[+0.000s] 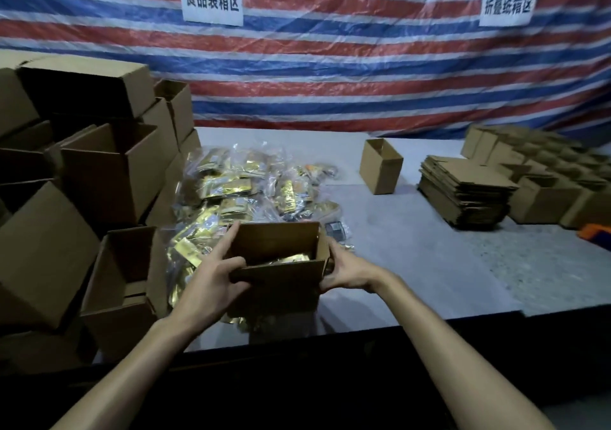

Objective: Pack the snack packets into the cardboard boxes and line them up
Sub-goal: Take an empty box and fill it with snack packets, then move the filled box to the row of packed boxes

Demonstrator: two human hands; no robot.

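The open brown cardboard box [281,279] sits mouth up, long axis left-right; left hand [208,279] and right hand [347,271] clasp its ends.

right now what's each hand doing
Left hand: grips the left side of the open cardboard box.
Right hand: grips the same box's right side.

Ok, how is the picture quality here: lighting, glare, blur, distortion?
Head view: dim, nearly black below the table edge; glare glints on the snack packets; wide-angle bows the striped tarp; far-right boxes look smeared; held cardboard box, left hand, right hand fairly sharp.
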